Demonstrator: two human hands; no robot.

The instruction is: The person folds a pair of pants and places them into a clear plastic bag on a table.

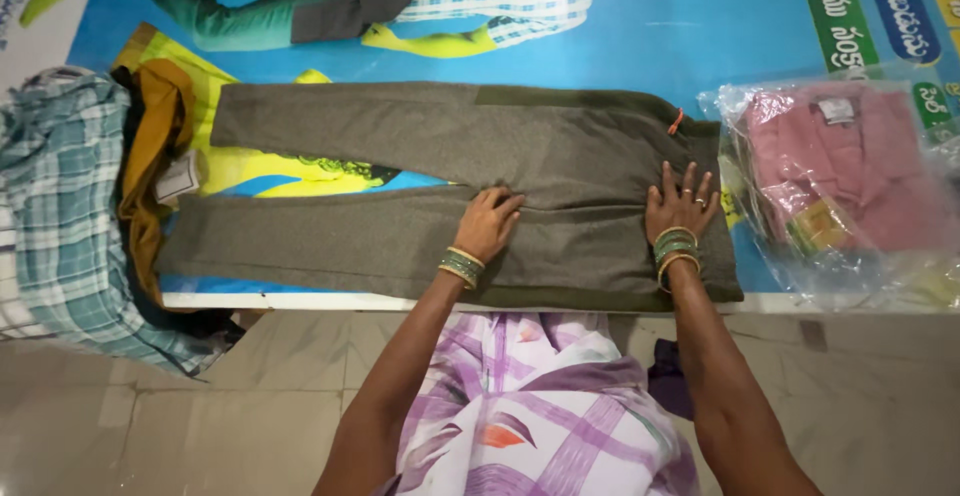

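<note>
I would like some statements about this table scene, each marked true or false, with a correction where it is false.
1. Both hands lie flat on the grey trousers. True: the left hand and the right hand press on them.
2. The trousers are hanging over a chair. False: they lie spread out on the table.
3. A pink garment in a clear plastic bag lies to the right of the trousers. True.
4. The checked cloth lies on top of the trousers. False: it is piled at the left end of the table, beside the legs.
5. Both wrists are bare. False: each wears bangles.
</note>
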